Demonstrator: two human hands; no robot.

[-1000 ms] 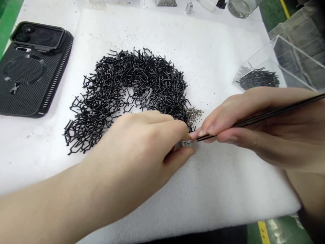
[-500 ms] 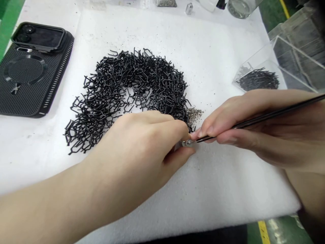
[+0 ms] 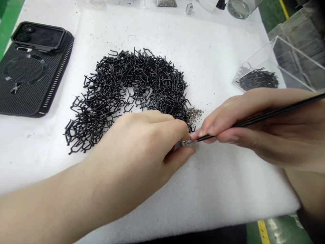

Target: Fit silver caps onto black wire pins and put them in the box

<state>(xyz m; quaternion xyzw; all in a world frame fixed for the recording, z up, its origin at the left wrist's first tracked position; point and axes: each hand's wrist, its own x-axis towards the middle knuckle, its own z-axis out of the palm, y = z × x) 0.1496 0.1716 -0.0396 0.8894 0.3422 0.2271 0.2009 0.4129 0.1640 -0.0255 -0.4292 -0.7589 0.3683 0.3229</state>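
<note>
My left hand (image 3: 149, 139) pinches a small silvery metal piece (image 3: 186, 143) between thumb and index finger; most of the piece is hidden by the fingers. My right hand (image 3: 243, 125) is closed round black tweezers (image 3: 269, 117), held like a pen, whose tips meet the metal piece. Beyond my left hand lies a curved heap of thin, bent black pieces (image 3: 142, 74), like short wires. At the heap's right end is a small pile of tiny brownish metal bits (image 3: 194, 114), close to the fingertips of both hands.
A black phone in a ridged case (image 3: 25, 71) lies at the left. At the right a clear plastic box (image 3: 274, 54) holds more black pieces (image 3: 259, 78). Along the back are a glass jar (image 3: 240, 8), a small metal block (image 3: 189, 8) and a bag of tiny bits (image 3: 166, 3).
The tweezers and my right hand have shifted very slightly at the metal piece. My left hand keeps its place and its pinch.
</note>
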